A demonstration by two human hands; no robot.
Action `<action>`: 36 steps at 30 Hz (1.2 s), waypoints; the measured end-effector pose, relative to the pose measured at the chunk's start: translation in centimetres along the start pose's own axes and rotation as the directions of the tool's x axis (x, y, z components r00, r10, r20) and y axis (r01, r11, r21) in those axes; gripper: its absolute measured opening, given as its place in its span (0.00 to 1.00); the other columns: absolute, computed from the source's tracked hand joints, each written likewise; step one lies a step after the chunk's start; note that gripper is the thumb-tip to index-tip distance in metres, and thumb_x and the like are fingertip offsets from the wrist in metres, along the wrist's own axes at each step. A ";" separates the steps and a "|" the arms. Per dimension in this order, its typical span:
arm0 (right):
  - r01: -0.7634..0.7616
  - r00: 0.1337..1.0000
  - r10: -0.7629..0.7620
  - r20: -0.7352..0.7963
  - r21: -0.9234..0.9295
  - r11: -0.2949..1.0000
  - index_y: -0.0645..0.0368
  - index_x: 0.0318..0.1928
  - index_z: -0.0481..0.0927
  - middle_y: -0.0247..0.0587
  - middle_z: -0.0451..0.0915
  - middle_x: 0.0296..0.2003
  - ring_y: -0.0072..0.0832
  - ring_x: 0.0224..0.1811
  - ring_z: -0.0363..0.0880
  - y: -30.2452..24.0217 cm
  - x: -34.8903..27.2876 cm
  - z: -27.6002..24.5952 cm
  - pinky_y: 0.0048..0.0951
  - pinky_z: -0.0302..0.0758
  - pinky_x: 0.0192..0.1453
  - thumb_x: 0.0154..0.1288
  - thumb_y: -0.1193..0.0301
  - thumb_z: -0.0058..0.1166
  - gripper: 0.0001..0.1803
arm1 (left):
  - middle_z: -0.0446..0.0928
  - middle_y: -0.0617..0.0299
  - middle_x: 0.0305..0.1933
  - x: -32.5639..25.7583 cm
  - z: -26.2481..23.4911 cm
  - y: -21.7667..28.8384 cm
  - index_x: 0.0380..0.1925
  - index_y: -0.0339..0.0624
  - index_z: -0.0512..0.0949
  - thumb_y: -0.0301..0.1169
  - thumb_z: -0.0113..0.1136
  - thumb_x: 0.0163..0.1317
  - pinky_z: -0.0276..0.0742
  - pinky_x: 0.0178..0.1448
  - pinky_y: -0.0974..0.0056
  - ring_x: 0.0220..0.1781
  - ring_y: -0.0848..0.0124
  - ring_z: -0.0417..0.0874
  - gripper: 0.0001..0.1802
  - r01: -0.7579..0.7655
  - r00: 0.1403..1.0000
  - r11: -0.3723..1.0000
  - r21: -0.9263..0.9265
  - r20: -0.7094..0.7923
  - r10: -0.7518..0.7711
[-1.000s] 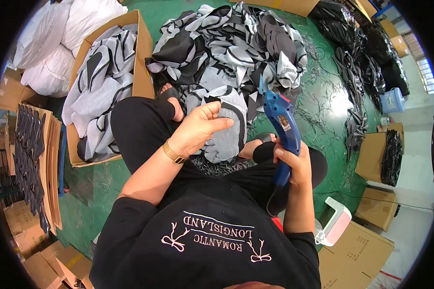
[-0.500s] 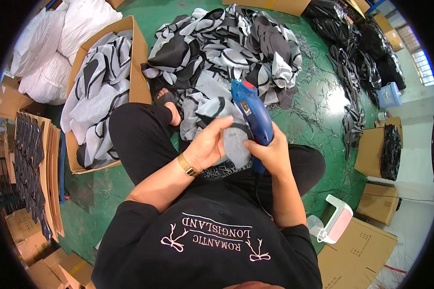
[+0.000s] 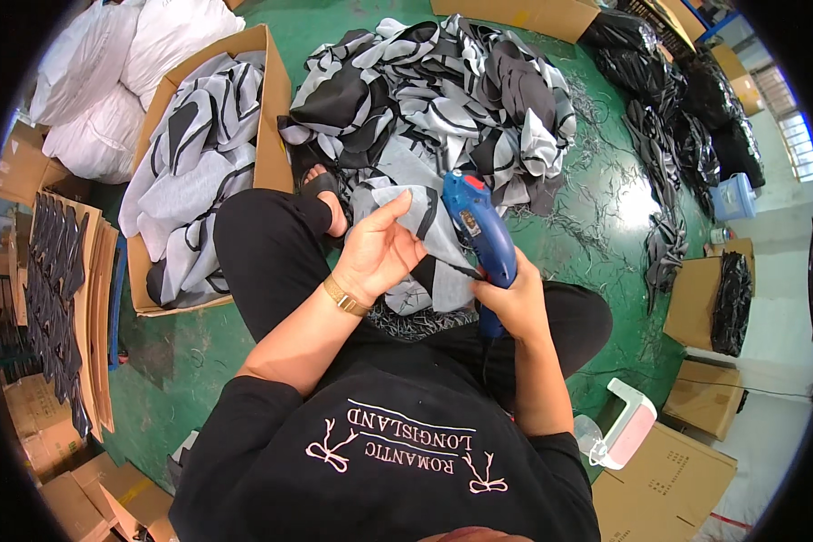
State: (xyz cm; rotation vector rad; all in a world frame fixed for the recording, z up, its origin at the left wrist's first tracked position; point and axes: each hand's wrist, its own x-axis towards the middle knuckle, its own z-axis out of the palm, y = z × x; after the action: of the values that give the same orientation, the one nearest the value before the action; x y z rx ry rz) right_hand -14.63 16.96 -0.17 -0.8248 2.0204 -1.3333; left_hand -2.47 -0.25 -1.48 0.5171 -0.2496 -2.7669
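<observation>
Over green floor (image 3: 199, 361), blue tagging gun (image 3: 479, 237) has closed onto left hand's (image 3: 378, 255) grey fabric (image 3: 425, 239).

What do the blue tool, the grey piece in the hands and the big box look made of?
Blue tool: probably hard plastic, smooth with a slight sheen. Grey piece: soft fabric, matt, folding limply. Box: brown cardboard, dull, with thin bent flaps.

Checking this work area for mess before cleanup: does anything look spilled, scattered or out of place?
Yes. Thin dark scraps lie strewn over the green floor to the right of the grey and black fabric pile, loose rather than gathered. The right hand holds a blue glue gun; the left hand holds a fabric piece.
</observation>
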 end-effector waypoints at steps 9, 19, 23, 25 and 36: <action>-0.102 0.993 0.094 0.072 0.118 0.988 0.64 0.41 0.75 0.34 0.77 0.28 0.19 0.30 0.73 -0.4 -0.6 0.4 0.22 0.71 0.39 0.41 0.77 0.58 0.20 | 0.79 0.57 0.49 -0.6 0.9 0.8 0.48 0.39 0.73 0.38 0.51 0.65 0.73 0.60 0.53 0.52 0.61 0.80 0.17 0.025 0.997 0.997 -0.078 0.072 -0.019; -0.045 0.999 0.045 0.017 0.006 0.999 0.64 0.41 0.76 0.34 0.77 0.27 0.22 0.30 0.74 0.7 -0.4 -0.8 0.24 0.71 0.40 0.38 0.76 0.59 0.22 | 0.78 0.59 0.53 -1.1 0.5 1.4 0.54 0.41 0.71 0.42 0.50 0.69 0.70 0.63 0.56 0.55 0.64 0.78 0.21 0.069 0.978 0.994 0.089 0.189 -0.085; -0.046 0.999 0.045 0.013 0.038 0.998 0.65 0.43 0.76 0.39 0.79 0.30 0.27 0.32 0.76 0.5 -0.7 -0.1 0.26 0.72 0.42 0.39 0.75 0.59 0.24 | 0.78 0.61 0.52 -1.3 0.4 0.3 0.53 0.43 0.73 0.43 0.53 0.67 0.71 0.62 0.55 0.56 0.65 0.78 0.20 0.053 0.960 0.999 0.010 0.276 -0.054; -0.046 0.999 0.044 0.029 0.090 0.995 0.66 0.44 0.75 0.41 0.79 0.31 0.28 0.33 0.77 1.0 -0.7 0.4 0.27 0.73 0.43 0.40 0.75 0.59 0.24 | 0.79 0.60 0.49 -1.4 0.7 -0.3 0.49 0.42 0.75 0.36 0.57 0.65 0.75 0.58 0.55 0.52 0.66 0.80 0.15 -0.032 0.988 0.983 0.180 0.154 0.004; -0.185 0.980 0.137 0.145 0.412 0.892 0.66 0.41 0.74 0.37 0.76 0.29 0.24 0.26 0.76 -0.5 -1.3 -2.4 0.24 0.73 0.34 0.46 0.72 0.64 0.21 | 0.81 0.64 0.41 -0.6 -0.6 0.7 0.46 0.40 0.74 0.27 0.60 0.62 0.83 0.43 0.64 0.41 0.71 0.84 0.13 -0.151 0.976 0.892 0.427 -0.081 0.203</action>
State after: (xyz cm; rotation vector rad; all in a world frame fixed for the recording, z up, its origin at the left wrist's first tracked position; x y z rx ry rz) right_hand -15.44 19.16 1.26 -0.5055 1.5864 -1.5159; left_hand -1.51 -0.76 -1.66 0.7262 -0.8310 -2.4901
